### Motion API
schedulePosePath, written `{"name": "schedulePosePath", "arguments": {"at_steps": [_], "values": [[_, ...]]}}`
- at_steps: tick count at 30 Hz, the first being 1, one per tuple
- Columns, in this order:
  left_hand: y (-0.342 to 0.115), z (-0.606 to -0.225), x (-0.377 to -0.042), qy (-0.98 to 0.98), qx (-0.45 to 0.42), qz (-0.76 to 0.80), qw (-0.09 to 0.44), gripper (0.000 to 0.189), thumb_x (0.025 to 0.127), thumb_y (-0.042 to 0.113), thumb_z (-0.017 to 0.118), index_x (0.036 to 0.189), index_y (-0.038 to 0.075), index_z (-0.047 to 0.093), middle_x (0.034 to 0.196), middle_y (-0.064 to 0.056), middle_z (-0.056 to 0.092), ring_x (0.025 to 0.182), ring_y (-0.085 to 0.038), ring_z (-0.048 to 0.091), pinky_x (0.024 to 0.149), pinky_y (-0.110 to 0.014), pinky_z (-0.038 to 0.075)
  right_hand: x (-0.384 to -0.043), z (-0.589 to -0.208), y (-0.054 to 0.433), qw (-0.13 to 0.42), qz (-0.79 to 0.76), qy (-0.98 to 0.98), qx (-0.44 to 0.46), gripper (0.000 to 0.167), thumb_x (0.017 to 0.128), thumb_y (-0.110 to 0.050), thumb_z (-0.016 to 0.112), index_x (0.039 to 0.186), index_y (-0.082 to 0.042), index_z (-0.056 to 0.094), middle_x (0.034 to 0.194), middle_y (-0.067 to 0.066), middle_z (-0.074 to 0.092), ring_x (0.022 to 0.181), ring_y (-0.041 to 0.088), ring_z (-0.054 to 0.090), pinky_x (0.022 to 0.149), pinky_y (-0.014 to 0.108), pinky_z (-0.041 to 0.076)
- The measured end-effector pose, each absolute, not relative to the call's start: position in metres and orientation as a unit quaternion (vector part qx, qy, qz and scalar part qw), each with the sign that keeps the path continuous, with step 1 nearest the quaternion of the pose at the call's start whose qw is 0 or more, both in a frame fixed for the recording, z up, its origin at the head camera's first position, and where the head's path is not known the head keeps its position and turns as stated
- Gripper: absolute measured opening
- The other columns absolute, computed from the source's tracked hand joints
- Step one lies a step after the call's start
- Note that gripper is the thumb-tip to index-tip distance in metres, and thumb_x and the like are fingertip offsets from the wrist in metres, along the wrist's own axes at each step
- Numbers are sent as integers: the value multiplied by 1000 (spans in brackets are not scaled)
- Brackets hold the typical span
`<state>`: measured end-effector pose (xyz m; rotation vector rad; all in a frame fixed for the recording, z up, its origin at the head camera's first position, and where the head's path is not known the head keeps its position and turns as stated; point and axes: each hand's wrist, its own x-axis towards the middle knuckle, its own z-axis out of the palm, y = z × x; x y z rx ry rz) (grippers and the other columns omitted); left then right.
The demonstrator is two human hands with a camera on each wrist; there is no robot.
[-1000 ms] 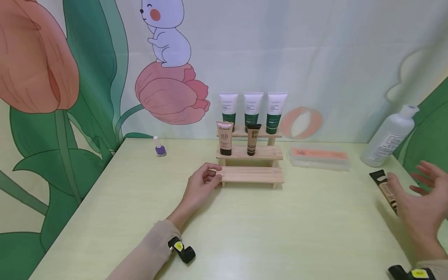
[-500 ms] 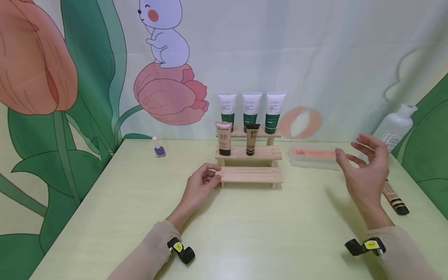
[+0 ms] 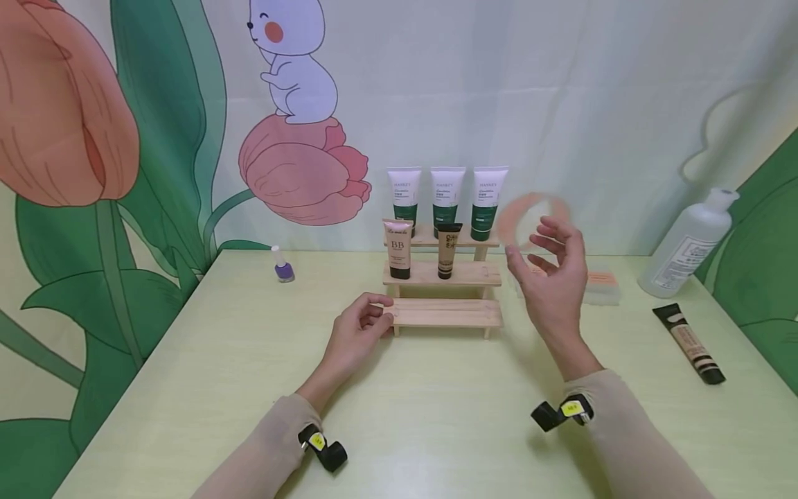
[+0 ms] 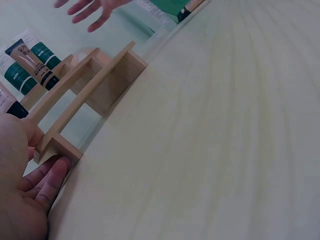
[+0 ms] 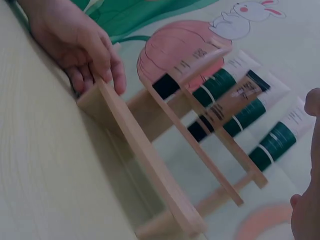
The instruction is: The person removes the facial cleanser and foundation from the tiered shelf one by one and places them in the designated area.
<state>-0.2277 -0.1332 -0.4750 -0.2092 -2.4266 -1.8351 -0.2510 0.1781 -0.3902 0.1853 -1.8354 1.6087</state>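
A three-tier wooden display stand is at the middle of the table. Its bottom step's left end is pinched between the thumb and fingers of my left hand, which the left wrist view shows close up. Three white-and-green tubes line the top tier. On the middle tier are a pink BB cream tube and a small gold-and-black tube. My right hand hovers to the right of the stand, fingers spread and bent, holding nothing. It partly covers a flat clear case with an orange label.
A white bottle stands at the back right. In front of it lies a beige-and-black tube. A purple nail polish bottle stands at the back left. A printed curtain hangs behind the table.
My right hand has moved left from the beige-and-black tube at the right to beside the stand, passing over the clear case. My left hand keeps its place on the stand.
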Motion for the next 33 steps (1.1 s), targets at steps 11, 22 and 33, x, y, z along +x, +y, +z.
{"name": "schedulePosePath", "arguments": {"at_steps": [11, 22, 33], "values": [[-133, -476, -227, -795, -72, -601, 45, 22, 107, 11, 73, 129, 12, 73, 107, -12, 75, 93, -22, 72, 82, -26, 63, -262, -390, 123, 264, 661, -693, 113, 56, 95, -14, 91, 142, -2, 63, 139, 13, 64, 129, 36, 65, 106, 48, 59], [-131, -476, -228, -794, -74, -601, 45, 21, 107, 10, 74, 128, 12, 74, 106, -12, 76, 91, -24, 73, 79, -24, 61, -273, -405, 105, 221, 651, -719, 105, 52, 97, -8, 86, 143, -8, 62, 135, 10, 68, 122, 25, 69, 102, 47, 62], [-134, -476, -229, -800, -73, -594, 48, 21, 107, 11, 73, 128, 13, 72, 105, -10, 76, 88, -19, 72, 78, -24, 61, -274, -408, 96, 214, 640, -729, 110, 42, 99, -3, 80, 137, -5, 63, 126, 14, 70, 115, 27, 71, 100, 49, 62]]}}
